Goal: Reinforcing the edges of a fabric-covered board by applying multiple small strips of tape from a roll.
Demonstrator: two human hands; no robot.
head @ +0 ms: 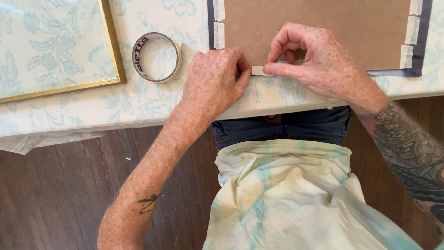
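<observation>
**Taping the backing board's near edge**

Taking the brown backing board as the landmark: well to its left lies a gold-edged frame with glass, and between that frame and the board, just beside the board's left edge, a roll of pale tape lies flat on the counter, which is covered in a floral cloth.

At the board's near edge, the left hand has its fingers curled and pressed together, thumb and forefinger pinching the left end of a short strip of tape. The right hand, just right of it, pinches the strip's other end between thumb and forefinger, the remaining fingers arched above the board.

The strip's long axis runs left to right, parallel to the board's near edge and lying along it, ends pointing toward each hand. It looks slightly lifted, though whether it already sticks cannot be told.

To do this well, I judge the strip should be held taut and level, half over the board and half over the grey mat border, then pressed from the middle outward, matching the strips already set along the left and right sides.
</observation>
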